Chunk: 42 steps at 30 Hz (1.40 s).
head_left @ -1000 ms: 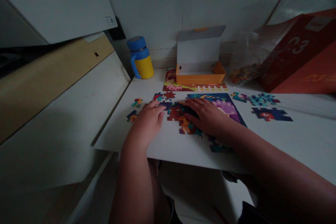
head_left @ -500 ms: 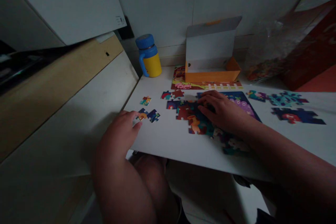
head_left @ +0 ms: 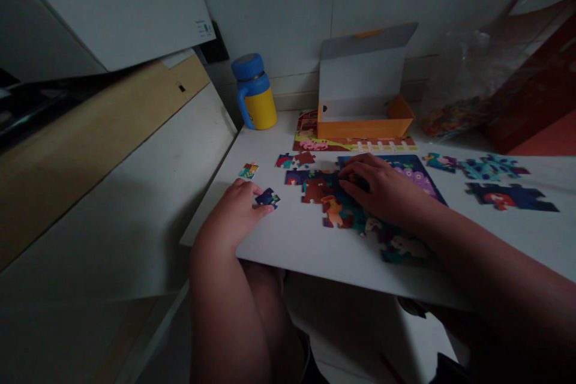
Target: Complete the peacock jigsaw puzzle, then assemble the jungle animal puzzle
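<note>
My left hand (head_left: pixel 243 210) is at the left of the white table, thumb and forefinger closed about a dark blue puzzle piece (head_left: pixel 267 197). The orange-marked piece beside it is hidden by the hand. Just beyond lies a small loose puzzle piece (head_left: pixel 249 170) with teal and yellow on it. My right hand (head_left: pixel 375 186) rests on the partly joined jigsaw puzzle (head_left: pixel 335 210), its fingers bent and the thumb apart from them, tips touching the pieces. Under that hand and wrist, part of the puzzle and a dark blue picture sheet with a purple figure (head_left: pixel 416 179) are covered.
At the back stand a blue and yellow mug (head_left: pixel 255 96) and an open orange box (head_left: pixel 365 129) on a farm picture (head_left: pixel 310 143). Joined pieces (head_left: pixel 488 168) lie to the right, near a clear bag of pieces (head_left: pixel 454 114). A white cabinet panel (head_left: pixel 180 150) borders the left.
My left hand has moved right and covers the orange-marked piece. The dark blue piece has shifted slightly right with it. My right hand stays on the puzzle.
</note>
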Motion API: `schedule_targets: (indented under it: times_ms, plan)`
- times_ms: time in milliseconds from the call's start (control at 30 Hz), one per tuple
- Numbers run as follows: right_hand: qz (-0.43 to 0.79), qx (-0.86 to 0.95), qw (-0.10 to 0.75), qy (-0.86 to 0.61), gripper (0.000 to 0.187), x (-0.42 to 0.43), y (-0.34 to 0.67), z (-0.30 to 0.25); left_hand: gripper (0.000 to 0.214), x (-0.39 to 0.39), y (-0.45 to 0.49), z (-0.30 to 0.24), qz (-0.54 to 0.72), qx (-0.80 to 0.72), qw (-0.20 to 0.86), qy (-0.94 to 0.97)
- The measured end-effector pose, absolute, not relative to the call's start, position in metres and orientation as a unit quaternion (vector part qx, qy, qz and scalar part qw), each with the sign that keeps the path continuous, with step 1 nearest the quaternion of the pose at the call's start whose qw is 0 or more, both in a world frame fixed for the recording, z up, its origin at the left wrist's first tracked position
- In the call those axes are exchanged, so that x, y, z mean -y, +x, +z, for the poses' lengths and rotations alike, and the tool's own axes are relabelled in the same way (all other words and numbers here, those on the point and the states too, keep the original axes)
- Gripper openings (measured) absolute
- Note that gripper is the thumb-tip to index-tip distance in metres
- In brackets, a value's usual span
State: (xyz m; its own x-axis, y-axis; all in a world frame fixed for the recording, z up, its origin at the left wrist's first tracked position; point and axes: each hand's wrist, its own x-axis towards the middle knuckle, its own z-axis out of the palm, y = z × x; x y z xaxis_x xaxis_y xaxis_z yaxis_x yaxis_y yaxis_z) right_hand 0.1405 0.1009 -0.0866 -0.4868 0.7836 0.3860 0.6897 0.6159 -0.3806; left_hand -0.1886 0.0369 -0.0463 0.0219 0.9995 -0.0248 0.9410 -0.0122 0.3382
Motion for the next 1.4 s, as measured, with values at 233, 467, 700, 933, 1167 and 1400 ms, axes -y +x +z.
schedule_targets:
  times_ms: [233,467,700,933,1167,1400]
  plan:
    - [0.091,0.857,0.268,-0.43,0.018,-0.102,0.142,-0.087,0.031,-0.035,-0.185,-0.041,0.155,-0.665,0.171,0.711]
    - [0.107,0.856,0.265,-0.431,0.017,-0.102,0.141,-0.082,0.015,-0.035,-0.168,-0.032,0.218,-0.592,0.251,0.734]
    - [0.235,0.837,0.308,-0.387,0.028,-0.083,0.129,-0.058,0.015,-0.044,-0.14,-0.033,0.315,-0.525,0.268,0.744]
    - [0.261,0.82,0.322,-0.395,0.015,-0.098,0.112,-0.031,0.029,-0.057,-0.12,-0.04,0.4,-0.491,0.243,0.734]
    - [0.165,0.769,0.322,-0.527,0.016,-0.161,0.114,-0.049,0.012,-0.069,-0.128,-0.05,0.282,-0.57,0.099,0.766]
    - [0.17,0.751,0.319,-0.553,0.014,-0.175,0.091,-0.065,0.008,-0.073,-0.127,-0.052,0.25,-0.577,0.112,0.769]
